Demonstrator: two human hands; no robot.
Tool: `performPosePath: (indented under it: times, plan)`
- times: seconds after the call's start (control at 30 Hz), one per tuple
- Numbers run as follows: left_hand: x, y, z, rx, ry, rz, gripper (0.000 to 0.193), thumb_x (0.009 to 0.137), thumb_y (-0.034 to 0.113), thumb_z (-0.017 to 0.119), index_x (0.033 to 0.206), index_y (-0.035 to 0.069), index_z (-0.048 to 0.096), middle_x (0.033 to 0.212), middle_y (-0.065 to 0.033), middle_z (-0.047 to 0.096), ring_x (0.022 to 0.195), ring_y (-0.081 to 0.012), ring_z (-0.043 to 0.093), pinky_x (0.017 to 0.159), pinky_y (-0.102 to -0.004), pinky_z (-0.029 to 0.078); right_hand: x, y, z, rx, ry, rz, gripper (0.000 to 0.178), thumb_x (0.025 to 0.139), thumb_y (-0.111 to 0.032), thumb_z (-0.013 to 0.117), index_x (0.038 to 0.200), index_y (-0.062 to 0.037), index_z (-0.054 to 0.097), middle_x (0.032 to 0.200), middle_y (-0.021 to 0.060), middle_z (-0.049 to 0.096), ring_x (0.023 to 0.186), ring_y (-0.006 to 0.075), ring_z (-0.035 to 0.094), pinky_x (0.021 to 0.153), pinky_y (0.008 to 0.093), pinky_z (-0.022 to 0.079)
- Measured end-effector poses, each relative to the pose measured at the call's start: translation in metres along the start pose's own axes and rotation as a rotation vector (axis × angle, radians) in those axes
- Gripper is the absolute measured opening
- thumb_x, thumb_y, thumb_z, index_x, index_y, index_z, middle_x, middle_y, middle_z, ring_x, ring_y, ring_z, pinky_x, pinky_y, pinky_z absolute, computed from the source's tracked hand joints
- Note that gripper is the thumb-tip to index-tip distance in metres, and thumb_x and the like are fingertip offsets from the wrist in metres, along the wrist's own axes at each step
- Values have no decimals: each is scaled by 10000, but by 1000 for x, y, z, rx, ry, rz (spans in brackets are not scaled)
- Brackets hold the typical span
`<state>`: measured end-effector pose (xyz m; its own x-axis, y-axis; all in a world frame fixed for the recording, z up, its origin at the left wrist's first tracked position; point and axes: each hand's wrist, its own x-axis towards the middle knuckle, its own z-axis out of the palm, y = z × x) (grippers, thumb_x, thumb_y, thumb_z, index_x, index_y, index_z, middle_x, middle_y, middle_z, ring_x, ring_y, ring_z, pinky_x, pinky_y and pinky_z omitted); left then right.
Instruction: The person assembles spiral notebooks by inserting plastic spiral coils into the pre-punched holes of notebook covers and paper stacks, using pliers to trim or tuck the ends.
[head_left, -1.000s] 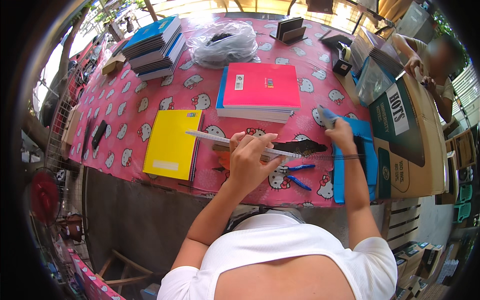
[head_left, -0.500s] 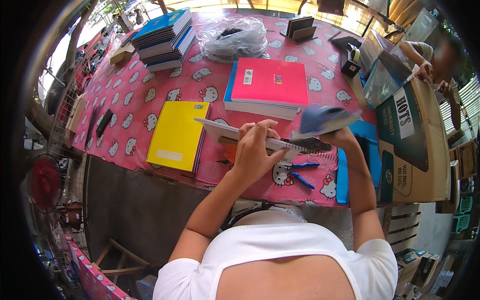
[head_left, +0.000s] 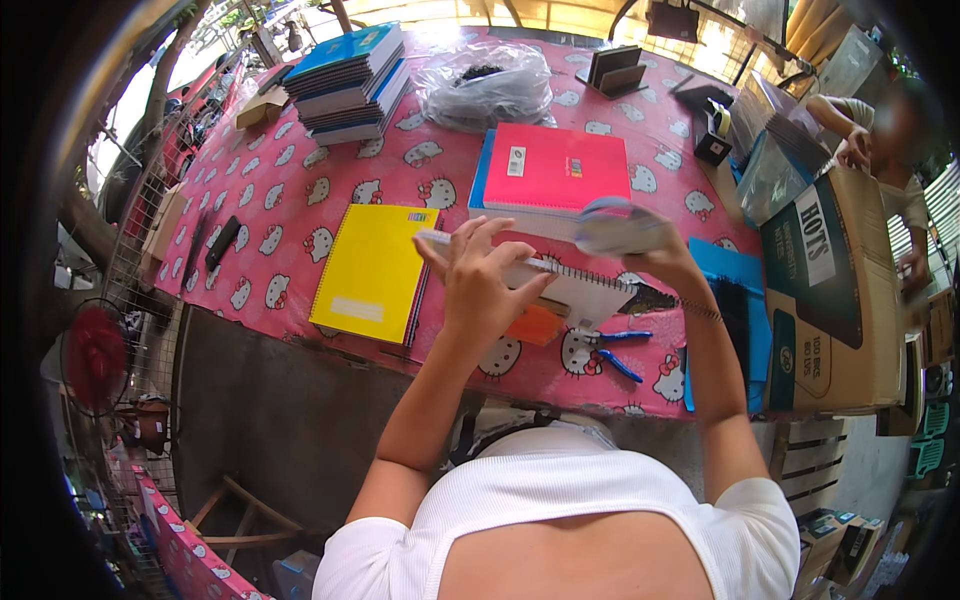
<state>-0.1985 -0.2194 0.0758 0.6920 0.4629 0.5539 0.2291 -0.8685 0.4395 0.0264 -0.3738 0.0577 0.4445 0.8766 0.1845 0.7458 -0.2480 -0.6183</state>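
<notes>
My left hand pinches the top edge of a white-paged notebook, tilted up above the table. A dark spiral coil runs along the notebook's upper edge, and its loose end reaches past my right wrist. My right hand is closed around a rounded blue-and-grey object, too smeared by motion to name. Beneath them lie blue-handled pliers. An orange piece shows under the notebook. Left of my left hand is a yellow spiral notebook on a small pile.
Pink-topped notebooks stand beyond my hands, with a blue notebook stack far left. A plastic bag holds something black. On the right are blue sheets, a cardboard box, a tape dispenser and another person.
The notebook has swung so that more of its white page faces me. My right hand has shifted slightly left with the blurred object. The whole view has moved a little.
</notes>
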Motion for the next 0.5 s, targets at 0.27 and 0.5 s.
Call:
performPosePath:
  times: [0.27, 0.5]
  plan:
    - [7, -30, -12, -42, 57, -61, 343, 567, 334, 865, 797, 139, 703, 1313, -82, 504, 1286, -312, 383, 1070, -629, 123, 20, -32, 2, 973, -105, 112, 477, 587, 21, 736, 1048, 7, 613, 892, 69, 670, 814, 114, 595, 719, 265, 486]
    - [6, -45, -19, -177, 72, -68, 380, 543, 257, 889, 788, 55, 679, 1338, -180, 459, 1218, -364, 421, 973, -447, 407, 39, -41, 26, 1238, -221, -51, 536, 542, -33, 775, 1060, -48, 638, 972, 57, 668, 873, 195, 631, 735, 338, 517]
